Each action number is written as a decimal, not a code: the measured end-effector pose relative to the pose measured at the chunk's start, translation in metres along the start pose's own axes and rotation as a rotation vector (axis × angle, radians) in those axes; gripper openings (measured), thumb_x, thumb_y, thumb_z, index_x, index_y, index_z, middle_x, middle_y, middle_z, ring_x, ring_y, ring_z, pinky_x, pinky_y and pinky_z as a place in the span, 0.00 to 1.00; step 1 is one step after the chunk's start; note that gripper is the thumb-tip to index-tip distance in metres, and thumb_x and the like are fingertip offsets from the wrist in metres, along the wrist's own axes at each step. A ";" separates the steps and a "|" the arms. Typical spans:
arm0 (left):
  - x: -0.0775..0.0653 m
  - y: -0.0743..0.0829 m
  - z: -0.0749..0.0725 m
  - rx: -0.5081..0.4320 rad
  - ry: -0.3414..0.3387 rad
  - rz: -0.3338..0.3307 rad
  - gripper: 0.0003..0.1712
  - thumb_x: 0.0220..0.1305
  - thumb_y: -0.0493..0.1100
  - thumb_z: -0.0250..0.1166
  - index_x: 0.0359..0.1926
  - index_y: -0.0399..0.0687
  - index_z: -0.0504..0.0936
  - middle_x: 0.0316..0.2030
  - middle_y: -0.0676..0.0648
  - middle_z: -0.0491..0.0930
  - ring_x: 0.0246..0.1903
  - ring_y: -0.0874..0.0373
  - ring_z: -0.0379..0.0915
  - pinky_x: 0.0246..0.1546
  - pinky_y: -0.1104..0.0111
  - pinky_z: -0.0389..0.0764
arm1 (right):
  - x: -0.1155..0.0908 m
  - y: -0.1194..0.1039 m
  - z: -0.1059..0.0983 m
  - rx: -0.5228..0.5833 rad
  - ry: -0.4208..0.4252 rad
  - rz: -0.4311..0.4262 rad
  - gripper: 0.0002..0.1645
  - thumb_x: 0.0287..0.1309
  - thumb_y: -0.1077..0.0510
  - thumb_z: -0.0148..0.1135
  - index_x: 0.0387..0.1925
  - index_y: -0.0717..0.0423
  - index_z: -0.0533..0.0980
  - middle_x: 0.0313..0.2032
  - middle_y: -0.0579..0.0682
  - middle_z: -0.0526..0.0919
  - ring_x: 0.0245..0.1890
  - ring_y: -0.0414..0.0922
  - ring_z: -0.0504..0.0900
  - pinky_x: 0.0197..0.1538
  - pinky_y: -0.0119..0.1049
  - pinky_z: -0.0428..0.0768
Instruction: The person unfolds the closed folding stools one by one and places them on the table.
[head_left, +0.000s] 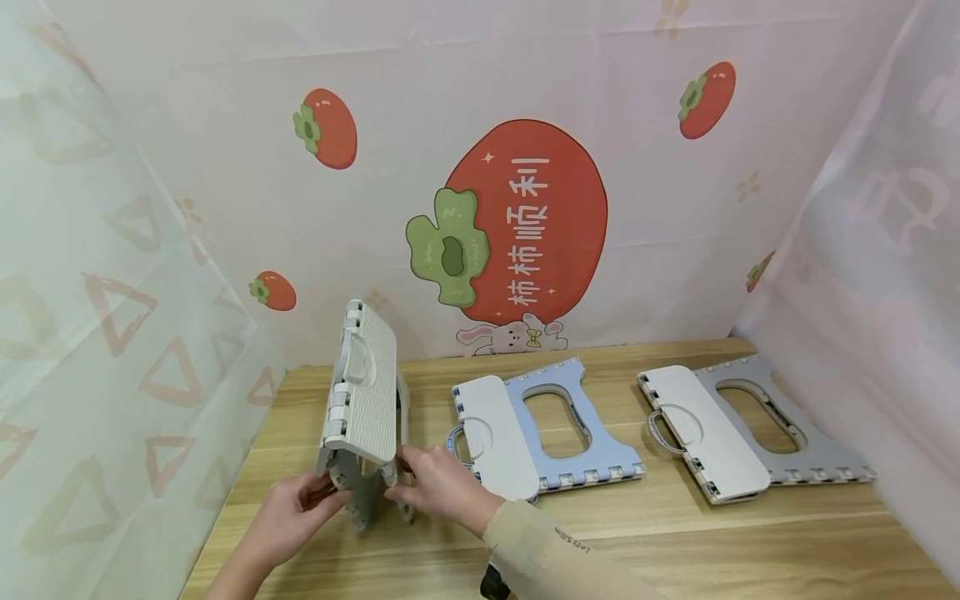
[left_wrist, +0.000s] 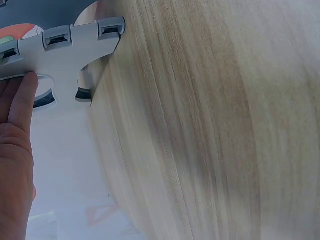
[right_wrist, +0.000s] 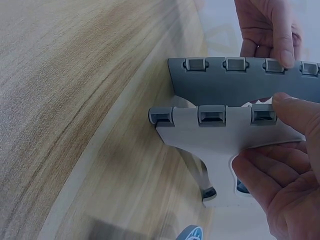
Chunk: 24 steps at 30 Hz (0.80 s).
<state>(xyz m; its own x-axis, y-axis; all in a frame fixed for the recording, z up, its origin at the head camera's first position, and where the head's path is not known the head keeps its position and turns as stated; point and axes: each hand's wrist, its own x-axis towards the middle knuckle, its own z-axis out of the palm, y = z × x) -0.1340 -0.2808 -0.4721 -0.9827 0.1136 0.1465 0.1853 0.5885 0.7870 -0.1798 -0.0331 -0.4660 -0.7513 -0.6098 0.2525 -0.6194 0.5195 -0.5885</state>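
Observation:
A white-and-grey folding step stool (head_left: 372, 392) stands partly unfolded on the left of the table, its two leg panels apart below the ribbed top. My left hand (head_left: 288, 518) holds the edge of the left leg panel. On the opposite side my right hand (head_left: 444, 490) grips the other panel. In the right wrist view, my right thumb lies on the hinged edge of the near leg panel (right_wrist: 200, 140), with the fingers at its cut-out. The left thumb presses the edge of the darker far panel (right_wrist: 220, 82). A handle is set into the stool's top.
To the right, a folded blue-and-white stool (head_left: 491, 433) lies flat, its loop handle toward my right hand. Farther right lies a folded grey-and-white stool (head_left: 701, 433). A printed cloth backdrop (head_left: 645, 250) rises behind the wooden table (head_left: 600, 542), with cloth walls on both sides.

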 end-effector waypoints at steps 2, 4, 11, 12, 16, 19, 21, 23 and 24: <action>0.000 -0.001 -0.001 -0.003 -0.001 -0.009 0.18 0.64 0.42 0.73 0.52 0.36 0.85 0.48 0.36 0.87 0.41 0.66 0.85 0.39 0.73 0.86 | 0.000 0.000 0.000 0.006 -0.005 0.007 0.22 0.60 0.53 0.75 0.51 0.56 0.79 0.48 0.53 0.89 0.48 0.41 0.88 0.46 0.22 0.83; -0.001 -0.002 -0.002 -0.014 -0.007 -0.016 0.19 0.65 0.42 0.73 0.53 0.37 0.85 0.48 0.37 0.87 0.42 0.66 0.84 0.39 0.73 0.86 | 0.000 0.000 0.000 0.014 -0.009 0.014 0.21 0.60 0.52 0.75 0.51 0.56 0.79 0.48 0.53 0.89 0.48 0.41 0.88 0.46 0.22 0.83; -0.002 -0.002 -0.005 -0.029 -0.020 -0.017 0.21 0.66 0.42 0.72 0.56 0.37 0.84 0.50 0.37 0.86 0.43 0.68 0.83 0.39 0.73 0.86 | -0.001 0.001 -0.001 0.007 -0.005 0.006 0.21 0.60 0.52 0.75 0.51 0.56 0.79 0.48 0.52 0.89 0.49 0.40 0.87 0.46 0.22 0.83; -0.002 -0.003 -0.005 -0.023 -0.019 -0.010 0.21 0.66 0.42 0.72 0.57 0.37 0.84 0.50 0.37 0.86 0.43 0.68 0.83 0.39 0.73 0.86 | -0.001 0.001 -0.001 0.006 -0.004 0.003 0.21 0.60 0.52 0.74 0.52 0.56 0.79 0.48 0.52 0.89 0.49 0.40 0.87 0.46 0.22 0.83; -0.003 -0.004 -0.006 -0.015 -0.007 0.001 0.21 0.65 0.42 0.72 0.56 0.38 0.84 0.49 0.37 0.87 0.43 0.68 0.83 0.39 0.72 0.86 | -0.001 0.001 -0.001 0.009 -0.006 0.002 0.22 0.61 0.52 0.74 0.52 0.56 0.79 0.49 0.53 0.89 0.50 0.40 0.87 0.47 0.22 0.83; -0.004 -0.004 -0.006 -0.011 0.002 0.010 0.20 0.65 0.42 0.72 0.55 0.38 0.84 0.48 0.37 0.87 0.42 0.69 0.83 0.39 0.72 0.86 | -0.001 0.001 -0.002 0.019 -0.014 0.010 0.22 0.61 0.52 0.74 0.53 0.56 0.79 0.49 0.53 0.89 0.50 0.40 0.87 0.48 0.23 0.83; -0.004 -0.004 -0.007 -0.006 0.008 0.020 0.20 0.65 0.41 0.72 0.55 0.37 0.84 0.48 0.37 0.87 0.42 0.69 0.83 0.39 0.72 0.86 | -0.001 0.001 -0.002 0.020 -0.016 0.013 0.22 0.61 0.52 0.74 0.53 0.56 0.79 0.49 0.53 0.89 0.50 0.40 0.87 0.48 0.23 0.83; -0.004 -0.005 -0.007 0.000 0.010 0.034 0.19 0.66 0.41 0.72 0.54 0.37 0.84 0.47 0.37 0.87 0.42 0.69 0.83 0.39 0.72 0.86 | -0.002 0.001 -0.002 0.020 -0.014 0.013 0.21 0.61 0.52 0.74 0.52 0.56 0.79 0.49 0.52 0.89 0.50 0.40 0.87 0.48 0.23 0.83; -0.004 -0.005 -0.007 -0.001 0.013 0.037 0.19 0.65 0.41 0.72 0.54 0.37 0.85 0.47 0.37 0.87 0.41 0.68 0.83 0.39 0.72 0.86 | -0.002 0.001 -0.002 0.017 -0.013 0.012 0.21 0.61 0.52 0.74 0.52 0.56 0.79 0.49 0.52 0.89 0.50 0.40 0.87 0.48 0.22 0.83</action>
<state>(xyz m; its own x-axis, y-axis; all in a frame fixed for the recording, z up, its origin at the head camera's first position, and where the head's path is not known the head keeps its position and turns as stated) -0.1307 -0.2899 -0.4722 -0.9752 0.1246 0.1830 0.2212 0.5834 0.7815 -0.1800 -0.0300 -0.4653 -0.7559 -0.6109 0.2354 -0.6061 0.5170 -0.6044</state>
